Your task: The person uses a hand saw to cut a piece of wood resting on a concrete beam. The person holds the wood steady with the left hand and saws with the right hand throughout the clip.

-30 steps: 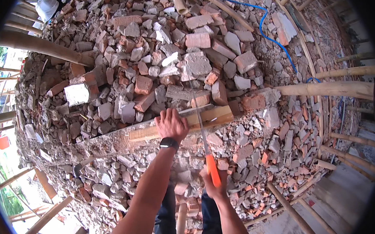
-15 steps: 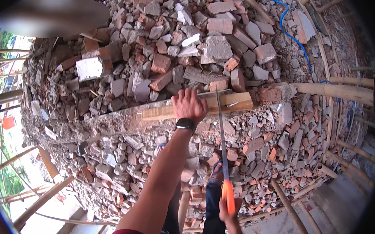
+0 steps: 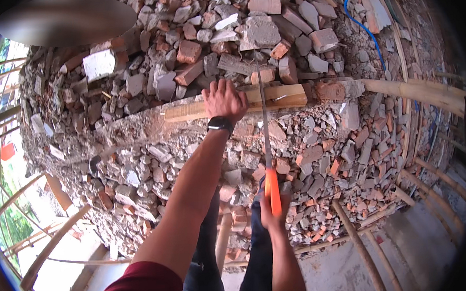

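A short wooden beam (image 3: pixel 283 97) lies crosswise on a low, broken masonry ledge. My left hand (image 3: pixel 226 101) presses down on it left of the saw, fingers curled over its far edge. In my right hand (image 3: pixel 274 213), nearer my body, is the orange handle of a handsaw (image 3: pixel 266 135). The long, narrow blade points away from me and crosses the beam a little right of my left hand. Its tip reaches past the beam over the rubble. Whether the blade has cut into the wood cannot be made out.
Broken bricks and concrete chunks (image 3: pixel 261 33) heap beyond the ledge, and more rubble (image 3: pixel 311 154) lies on the near side. A hammer-like tool (image 3: pixel 96 162) rests at the left. Bamboo poles (image 3: pixel 359 247) surround the heap. A blue hose (image 3: pixel 362 26) runs along the far right.
My right hand has pushed the saw forward, so more blade extends past the beam. My left hand keeps its place on the wood. The whole view has shifted slightly.
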`<state>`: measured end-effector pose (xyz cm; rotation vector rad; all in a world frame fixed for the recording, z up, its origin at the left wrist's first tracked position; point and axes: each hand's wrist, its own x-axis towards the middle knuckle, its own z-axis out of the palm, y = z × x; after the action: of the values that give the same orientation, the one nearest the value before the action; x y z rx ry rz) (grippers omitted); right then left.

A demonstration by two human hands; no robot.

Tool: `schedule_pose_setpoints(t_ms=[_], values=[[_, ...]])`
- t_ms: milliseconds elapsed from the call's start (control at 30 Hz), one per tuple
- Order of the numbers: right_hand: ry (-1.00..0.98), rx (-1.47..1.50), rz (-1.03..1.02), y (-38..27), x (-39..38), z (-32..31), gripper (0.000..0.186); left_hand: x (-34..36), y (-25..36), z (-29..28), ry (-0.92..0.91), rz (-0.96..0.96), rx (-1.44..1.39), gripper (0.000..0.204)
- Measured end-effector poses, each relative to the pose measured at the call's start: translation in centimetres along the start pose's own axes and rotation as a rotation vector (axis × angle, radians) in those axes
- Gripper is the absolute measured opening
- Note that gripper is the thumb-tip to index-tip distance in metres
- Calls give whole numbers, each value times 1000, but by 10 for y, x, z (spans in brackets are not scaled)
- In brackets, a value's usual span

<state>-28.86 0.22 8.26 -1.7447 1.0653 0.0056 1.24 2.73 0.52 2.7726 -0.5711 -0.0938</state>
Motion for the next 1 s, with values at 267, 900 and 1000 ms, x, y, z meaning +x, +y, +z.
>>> schedule_pose_setpoints(t_ms=[267,900,1000], values=[[-268,-91,2,-30,-26,-31,68,1,-3,-1,48,16,0,25],[-12,9,-76,-9,-52,-27,3,2,-3,1,54,39,-44,29],[-168,25,-188,1,-31,-63,21,4,-1,0,27,7,10,22]])
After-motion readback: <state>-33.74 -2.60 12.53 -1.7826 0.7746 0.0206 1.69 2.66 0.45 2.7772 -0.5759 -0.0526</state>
